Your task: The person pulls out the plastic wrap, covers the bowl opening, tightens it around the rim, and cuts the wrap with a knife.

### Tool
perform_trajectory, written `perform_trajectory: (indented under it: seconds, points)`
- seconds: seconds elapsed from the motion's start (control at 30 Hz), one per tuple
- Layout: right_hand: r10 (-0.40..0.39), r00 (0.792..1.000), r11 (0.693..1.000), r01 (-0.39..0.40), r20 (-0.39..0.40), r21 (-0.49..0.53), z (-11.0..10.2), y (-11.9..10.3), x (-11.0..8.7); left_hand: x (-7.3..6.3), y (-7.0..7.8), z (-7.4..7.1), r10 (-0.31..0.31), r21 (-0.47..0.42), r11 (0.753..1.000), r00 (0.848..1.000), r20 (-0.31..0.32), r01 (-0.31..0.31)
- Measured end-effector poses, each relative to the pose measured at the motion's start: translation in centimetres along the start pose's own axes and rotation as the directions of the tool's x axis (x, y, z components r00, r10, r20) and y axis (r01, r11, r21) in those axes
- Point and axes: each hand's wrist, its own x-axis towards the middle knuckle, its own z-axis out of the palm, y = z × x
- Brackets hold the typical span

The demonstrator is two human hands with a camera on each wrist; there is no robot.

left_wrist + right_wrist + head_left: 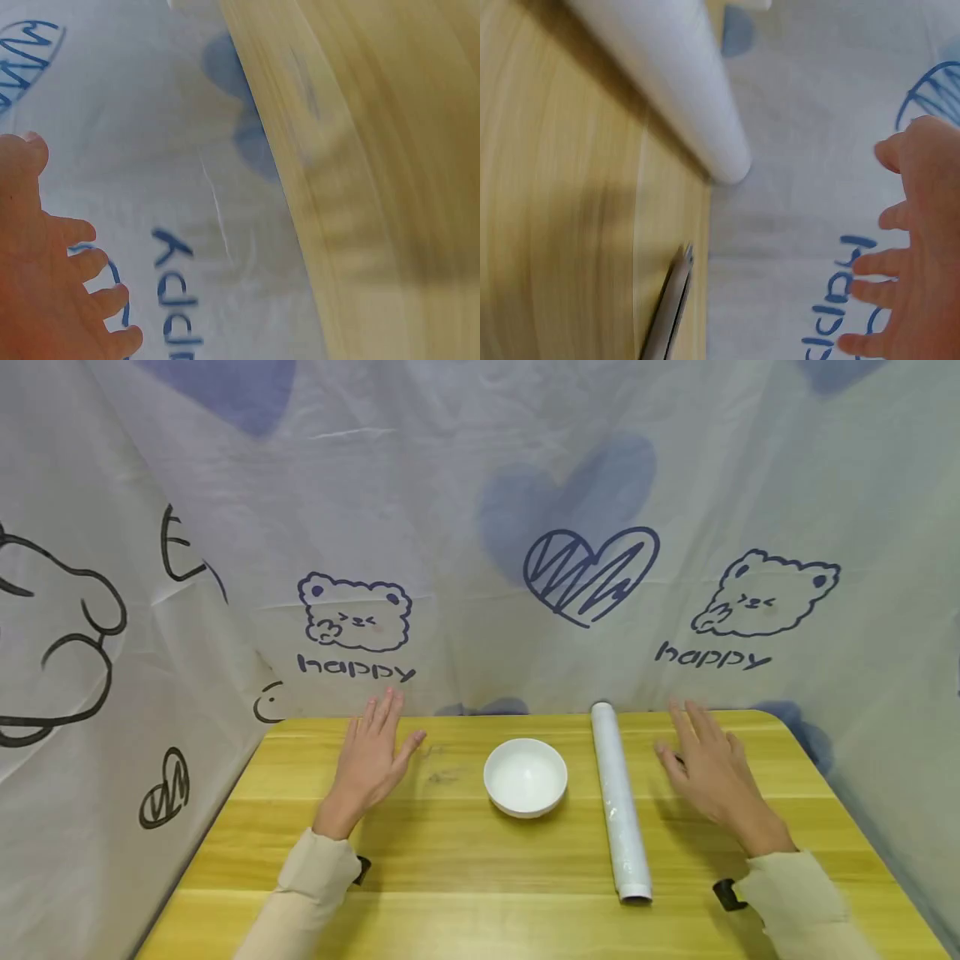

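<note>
My left hand is held over the left part of the table, fingers stretched and thumb apart, holding nothing. In the left wrist view the same hand shows its palm side and spread fingers. A white bowl stands upright between the hands. Right of it lies a roll of cling film, lengthwise. My right hand hovers to the roll's right, fingers extended and slightly blurred. Below that hand, mostly hidden in the head view, a slim grey tool with a pointed tip lies on the table; its kind is unclear.
The wooden table ends against a pale cloth printed with hearts and bears, which hangs behind it and along the sides. Each wrist carries a small black device, one by the left sleeve and one by the right sleeve.
</note>
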Motion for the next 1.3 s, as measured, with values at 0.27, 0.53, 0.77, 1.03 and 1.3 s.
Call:
perform_trajectory:
  seconds: [0.27,0.53,0.77,1.03,1.3]
  points:
    - [0.057,0.996,0.995,-0.062,0.071,0.074,1.4,-3.8,-2.1,-1.6,4.4,3.6,0.039,-0.172,0.984,0.999,-0.003,-0.039]
    - [0.128,0.967,0.978,-0.16,0.219,0.134,4.1,-6.6,-3.8,-2.8,8.2,7.3,0.053,-0.35,0.937,0.994,0.091,-0.018]
    - [0.234,0.906,0.919,-0.325,0.352,0.225,6.1,-8.1,-4.8,-2.9,9.9,10.0,0.045,-0.541,0.84,0.991,0.126,0.031]
    - [0.306,0.896,0.876,-0.398,0.322,0.273,5.8,-8.1,-4.7,-2.7,10.5,11.2,0.018,-0.647,0.762,0.998,0.064,0.027]
    - [0.187,0.925,0.921,-0.282,0.331,0.268,4.5,-6.0,-3.6,-2.4,8.9,10.2,0.118,-0.744,0.667,0.982,0.149,0.033]
